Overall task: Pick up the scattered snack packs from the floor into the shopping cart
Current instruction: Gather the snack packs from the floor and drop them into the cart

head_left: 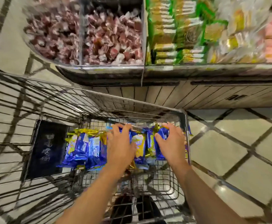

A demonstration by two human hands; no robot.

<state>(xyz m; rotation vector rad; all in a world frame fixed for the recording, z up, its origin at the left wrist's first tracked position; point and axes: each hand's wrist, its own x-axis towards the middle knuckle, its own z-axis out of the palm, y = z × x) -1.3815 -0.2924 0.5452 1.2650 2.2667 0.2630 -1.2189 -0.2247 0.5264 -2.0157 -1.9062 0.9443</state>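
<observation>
Both hands are down inside the cart point(184, 120), on a pile of blue-and-gold snack packs point(90, 149) lying on the cart floor. Left hand point(120, 143): fingers curled, tips hooked over the far edge of a blue pack, thumb out to the right against a yellow-faced pack point(140, 146) that lies between the two hands. Right hand point(171, 141): fingers curled over the top of another blue pack point(162, 135), thumb on its left side, so it grips that pack. More packs sit left of the left fingers, loose, not touched. Further left, a dark panel point(46, 149) with pale lettering lies against the cart's wire side. Beyond the fingertips, past the cart's far rim, stand shelf bins: reddish wrapped sweets point(86, 33), then green and yellow packets point(180, 33). Tiled floor point(237, 151) lies right of the right hand. Frame is motion-blurred, so fine detail is unclear.
</observation>
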